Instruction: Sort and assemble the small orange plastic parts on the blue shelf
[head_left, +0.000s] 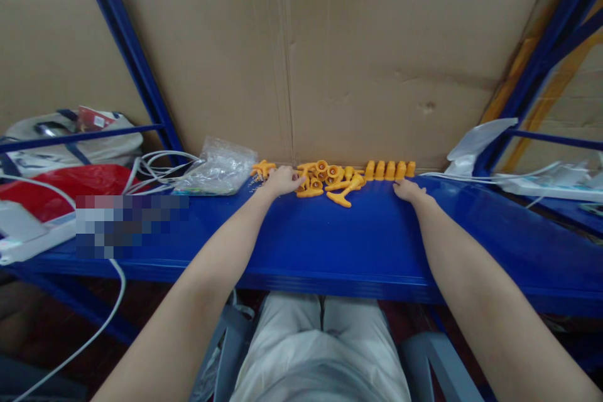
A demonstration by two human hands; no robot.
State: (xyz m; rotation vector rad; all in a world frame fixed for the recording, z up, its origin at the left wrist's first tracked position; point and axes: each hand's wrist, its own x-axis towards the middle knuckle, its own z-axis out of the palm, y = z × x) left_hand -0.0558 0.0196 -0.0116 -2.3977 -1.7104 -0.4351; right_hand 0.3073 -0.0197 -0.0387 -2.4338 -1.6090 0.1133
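Observation:
My left hand (284,181) rests palm down at the left side of a pile of yellow T-handled plastic parts (316,186), its thumb and fingers apart beside the nearest parts. Several of these parts show round, hollow cup ends. One T-handled part (345,192) lies at the front right of the pile. Left of my left hand is a small cluster of yellow pieces (262,168), with tiny screws (255,186) scattered in front. My right hand (409,190) lies open on the table, fingertips just below the right end of a row of upright yellow caps (390,171).
A clear plastic bag (221,166) lies on the blue table (330,245) at left, near white cables (157,166) and a red bag (70,185). A cardboard sheet (377,63) stands behind. At right are a white device (478,141) and a power strip (551,187).

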